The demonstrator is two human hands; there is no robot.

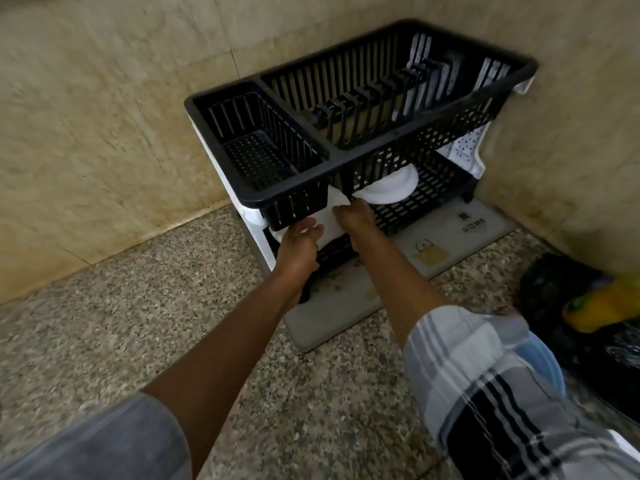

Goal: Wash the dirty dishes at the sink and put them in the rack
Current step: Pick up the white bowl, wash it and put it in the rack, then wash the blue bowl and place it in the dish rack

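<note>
A black two-tier dish rack [287, 199] stands in the corner of a speckled counter. Both of my hands reach into its lower tier. My left hand [299, 245] and my right hand [355, 220] hold a white dish [329, 220] between them at the front edge of the lower shelf, fingers curled on its sides. Behind it, a white plate [388, 190] lies tilted on the lower tier. The upper basket holds plate dividers and a side compartment; most of the held dish is hidden under the upper basket.
A grey drying mat [450, 244] with printed pictures lies under the rack. Beige tiled walls close the corner behind and to the right. A black bag and a yellow-green object [602, 303] sit at the right edge. Bare granite counter [173, 306] spreads on the left.
</note>
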